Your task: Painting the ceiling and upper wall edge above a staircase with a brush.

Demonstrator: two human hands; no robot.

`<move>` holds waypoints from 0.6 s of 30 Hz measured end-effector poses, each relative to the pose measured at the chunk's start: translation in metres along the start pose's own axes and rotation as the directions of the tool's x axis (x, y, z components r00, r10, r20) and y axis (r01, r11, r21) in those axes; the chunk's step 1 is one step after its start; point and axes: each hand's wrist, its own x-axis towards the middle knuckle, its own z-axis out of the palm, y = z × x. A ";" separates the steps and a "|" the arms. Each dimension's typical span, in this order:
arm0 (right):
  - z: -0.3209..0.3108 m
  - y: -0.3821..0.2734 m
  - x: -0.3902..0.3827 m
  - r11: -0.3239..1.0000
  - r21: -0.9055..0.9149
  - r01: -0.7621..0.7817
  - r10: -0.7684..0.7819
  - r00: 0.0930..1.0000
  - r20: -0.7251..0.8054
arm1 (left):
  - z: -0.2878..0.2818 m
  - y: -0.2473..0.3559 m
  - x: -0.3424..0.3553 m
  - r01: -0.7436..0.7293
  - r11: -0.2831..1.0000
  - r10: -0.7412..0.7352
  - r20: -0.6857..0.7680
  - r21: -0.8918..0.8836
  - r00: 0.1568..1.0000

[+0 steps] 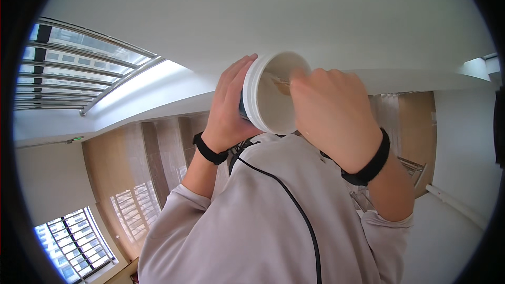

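My left hand (pixel 223 108) is wrapped round the outside of a white plastic tub (pixel 274 113), which is tilted so that its round mouth faces to the right. Part of the tub's outer side looks dark blue. My right hand (pixel 336 113) is closed at the mouth, its fingers reaching inside. A tan, flat-looking tool (pixel 283 87) shows inside the tub by those fingers; its grip end is hidden by the hand, so its exact kind cannot be told. The tub's inner walls are whitish, and its bottom is partly hidden.
A pale wall (pixel 294 10) rises directly ahead. To the left are a metal railing (pixel 87 66) before glass and, lower down, a barred window (pixel 76 244). Stair steps (pixel 158 144) descend below on the left. A metal frame (pixel 413 171) stands at right. A black cable (pixel 294 202) hangs down my shirt.
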 end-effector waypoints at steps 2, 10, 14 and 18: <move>0.003 0.001 0.003 1.000 0.025 -0.012 0.012 1.000 0.015 | 0.000 -0.002 -0.003 0.020 1.000 -0.020 0.010 -0.004 1.000; -0.013 0.042 -0.011 0.932 0.330 -0.151 0.152 0.988 0.021 | -0.013 0.003 -0.008 0.197 0.978 -0.198 -0.003 -0.066 0.980; -0.042 0.071 -0.029 0.695 0.675 -0.248 0.265 0.961 0.080 | -0.019 -0.002 -0.013 0.356 0.930 -0.359 -0.026 -0.087 0.933; -0.053 0.098 -0.028 0.623 0.754 -0.206 0.414 0.906 -0.094 | -0.016 -0.012 -0.018 0.441 0.860 -0.474 -0.080 -0.257 0.877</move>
